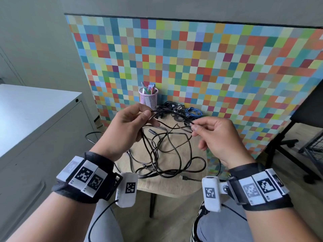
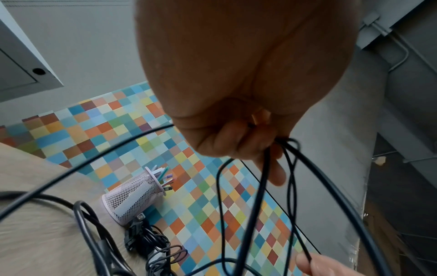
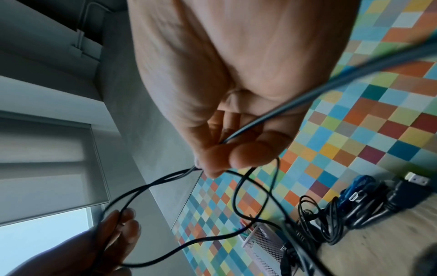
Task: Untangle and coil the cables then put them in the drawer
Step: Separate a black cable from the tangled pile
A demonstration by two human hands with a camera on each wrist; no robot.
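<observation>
A person's left hand (image 1: 128,127) gripped several loops of a thin black cable (image 1: 172,114), its fingers (image 2: 238,142) curled round the gathered strands, while the right hand (image 1: 216,138) pinched a single run of the same cable between thumb and fingertips (image 3: 250,155), the remaining fingers loosely bent. The cable stretched in a shallow arc from one hand to the other, both held above a small light wooden table (image 1: 176,186). Below the fingers, the slack hung down into a loose tangle of black cable loops (image 1: 167,154) lying on the tabletop, with a plug end (image 1: 184,177) resting near the table's front edge. Beyond the fingertips, against a multicoloured chequered panel (image 1: 209,58), lay a heap of dark bundled cables (image 1: 174,109) and a coiled blue cable (image 1: 194,111), just beside a pink wire-mesh pen cup (image 1: 148,97) holding coloured pens. To the left of the left hand stood a grey metal cabinet (image 1: 35,119).
</observation>
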